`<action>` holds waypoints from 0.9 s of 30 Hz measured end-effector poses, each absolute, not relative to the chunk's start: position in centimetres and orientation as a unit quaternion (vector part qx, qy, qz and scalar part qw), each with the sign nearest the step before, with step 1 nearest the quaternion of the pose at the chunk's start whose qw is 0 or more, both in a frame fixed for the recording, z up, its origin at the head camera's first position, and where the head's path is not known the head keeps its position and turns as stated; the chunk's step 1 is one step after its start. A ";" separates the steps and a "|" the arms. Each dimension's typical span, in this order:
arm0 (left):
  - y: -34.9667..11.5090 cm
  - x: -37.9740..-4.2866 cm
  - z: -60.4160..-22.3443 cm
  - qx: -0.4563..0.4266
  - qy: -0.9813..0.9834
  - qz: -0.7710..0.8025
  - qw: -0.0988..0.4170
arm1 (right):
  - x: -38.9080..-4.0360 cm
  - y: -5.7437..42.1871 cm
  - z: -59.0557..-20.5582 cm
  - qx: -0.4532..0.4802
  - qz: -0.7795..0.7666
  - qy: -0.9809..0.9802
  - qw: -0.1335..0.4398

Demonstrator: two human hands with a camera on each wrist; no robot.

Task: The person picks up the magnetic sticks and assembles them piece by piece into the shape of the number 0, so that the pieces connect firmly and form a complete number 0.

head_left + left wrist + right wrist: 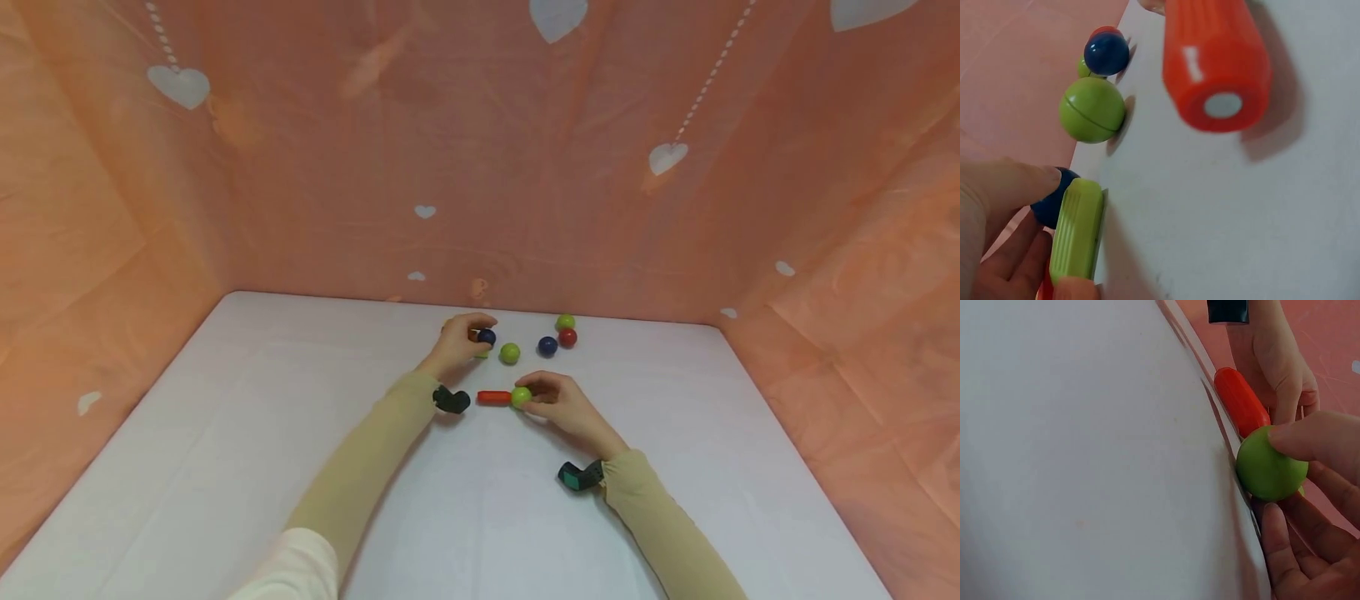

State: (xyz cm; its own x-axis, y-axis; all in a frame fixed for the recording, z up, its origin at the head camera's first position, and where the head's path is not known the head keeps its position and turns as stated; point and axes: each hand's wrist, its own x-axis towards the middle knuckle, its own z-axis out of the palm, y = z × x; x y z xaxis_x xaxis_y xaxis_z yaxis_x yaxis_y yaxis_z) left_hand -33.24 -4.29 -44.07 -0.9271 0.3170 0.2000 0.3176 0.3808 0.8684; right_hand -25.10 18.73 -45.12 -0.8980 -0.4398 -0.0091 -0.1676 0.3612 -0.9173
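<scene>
White table (225, 467), pink heart backdrop | right hand (562, 406) pinches green ball (521, 397) against orange rod (493, 397) | left hand (457, 342) grips blue ball (487, 337) and green rod (1077, 231) | four loose balls (547, 345) remain unjoined

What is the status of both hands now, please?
Left hand holds blue ball and green rod. Right hand pinches green ball against red rod. Nothing blocking.
</scene>
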 end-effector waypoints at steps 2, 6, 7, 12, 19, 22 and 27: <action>-4.2 -33.3 -44.2 -0.189 -0.835 -0.517 0.009 | -25.1 18.7 -45.1 -0.188 -0.534 0.815 0.125; -4.0 -33.4 -44.3 -0.181 -0.844 -0.504 0.016 | -25.1 18.6 -45.1 -0.192 -0.536 0.813 0.121; -3.9 -33.4 -44.3 -0.181 -0.846 -0.501 0.016 | -25.0 18.6 -45.0 -0.194 -0.535 0.813 0.121; -3.8 -33.6 -44.5 -0.180 -0.849 -0.496 0.021 | -24.7 18.4 -44.3 -0.200 -0.537 0.810 0.127; -3.7 -33.6 -44.5 -0.187 -0.851 -0.491 0.025 | -24.5 18.3 -44.0 -0.206 -0.533 0.811 0.127; -3.7 -33.5 -44.4 -0.188 -0.852 -0.488 0.021 | -24.8 18.5 -44.6 -0.201 -0.533 0.812 0.126; -3.9 -33.4 -44.2 -0.175 -0.841 -0.512 0.018 | -24.9 18.6 -45.0 -0.191 -0.537 0.812 0.124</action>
State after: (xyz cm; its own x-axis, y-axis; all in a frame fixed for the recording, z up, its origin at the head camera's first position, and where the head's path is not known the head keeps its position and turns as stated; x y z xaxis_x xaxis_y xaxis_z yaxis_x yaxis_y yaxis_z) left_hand -33.40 -3.91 -44.15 -0.9379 0.2766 0.2095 0.3130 0.4139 0.8548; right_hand -24.95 18.59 -44.98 -0.8967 -0.4427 0.0039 -0.1772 0.3508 -0.9195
